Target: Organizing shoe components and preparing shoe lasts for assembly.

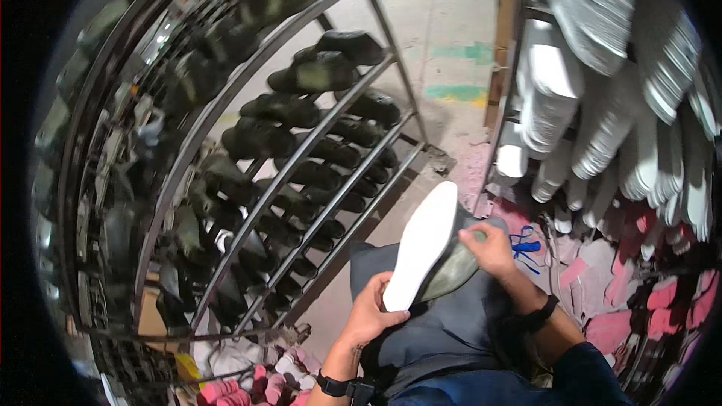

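Insole (421,244), white and foot-shaped, lies on top of a dark green shoe upper (451,271) over the person's lap, its heel end toward the left hand (372,316) and its toe end pointing up and away. The left hand's fingers are curled closed around the heel end, thumb on the white face. To seat the insole well, I judge that this grip should hold the heel flush while the other hand presses the edges even with the shoe's rim, with no overhang on either side. Beyond the left fingers stands a metal rack (301,158) whose slanted rails carry rows of dark shoes (316,75). The right hand (492,248) pinches the shoe's far rim, fingers narrowed on it. Past those fingers, shelves (519,105) hold dense stacks of white insoles (602,128); pink cut pieces (662,297) lie heaped below.
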`<state>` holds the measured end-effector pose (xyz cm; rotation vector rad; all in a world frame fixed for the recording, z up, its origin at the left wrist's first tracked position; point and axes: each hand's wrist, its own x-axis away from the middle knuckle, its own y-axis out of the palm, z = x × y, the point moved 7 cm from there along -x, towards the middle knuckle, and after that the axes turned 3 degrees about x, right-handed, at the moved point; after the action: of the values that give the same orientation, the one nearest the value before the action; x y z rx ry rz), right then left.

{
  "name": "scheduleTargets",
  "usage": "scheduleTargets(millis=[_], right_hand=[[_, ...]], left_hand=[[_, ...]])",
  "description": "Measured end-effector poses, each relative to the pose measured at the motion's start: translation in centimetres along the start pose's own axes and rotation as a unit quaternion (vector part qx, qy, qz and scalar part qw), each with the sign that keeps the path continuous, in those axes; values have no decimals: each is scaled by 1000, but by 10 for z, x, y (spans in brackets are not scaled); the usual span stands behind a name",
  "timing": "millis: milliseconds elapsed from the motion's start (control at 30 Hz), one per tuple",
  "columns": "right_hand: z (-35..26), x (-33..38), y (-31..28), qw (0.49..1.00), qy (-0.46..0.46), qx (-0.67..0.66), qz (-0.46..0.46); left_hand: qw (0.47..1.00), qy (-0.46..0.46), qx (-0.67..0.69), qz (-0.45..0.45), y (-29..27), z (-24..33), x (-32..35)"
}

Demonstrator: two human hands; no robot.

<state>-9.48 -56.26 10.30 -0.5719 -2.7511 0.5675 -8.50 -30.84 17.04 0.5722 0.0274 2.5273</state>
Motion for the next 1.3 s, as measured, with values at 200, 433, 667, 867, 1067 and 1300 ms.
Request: scheduleTargets(millis=[200,433,667,867,1067,1300], right_hand=[[10,-4,14,993,-99,8,61],[-4,1,18,996,-77,25,40],[8,-4,6,994,-79,50,56],[-11,1,21,998,-42,6,42],[-11,4,13,999,-7,6,43],[-15,4,14,998,-17,-48,21]], left_hand=[[986,25,-48,157,-65,-8,6],[948,143,-186,216,-108,50,0],[859,239,-356,279,-127,123,-7],[823,328,-362,290,-185,180,-11],[743,331,-468,345,-172,262,-60],[754,227,-523,326,-193,299,-159]])
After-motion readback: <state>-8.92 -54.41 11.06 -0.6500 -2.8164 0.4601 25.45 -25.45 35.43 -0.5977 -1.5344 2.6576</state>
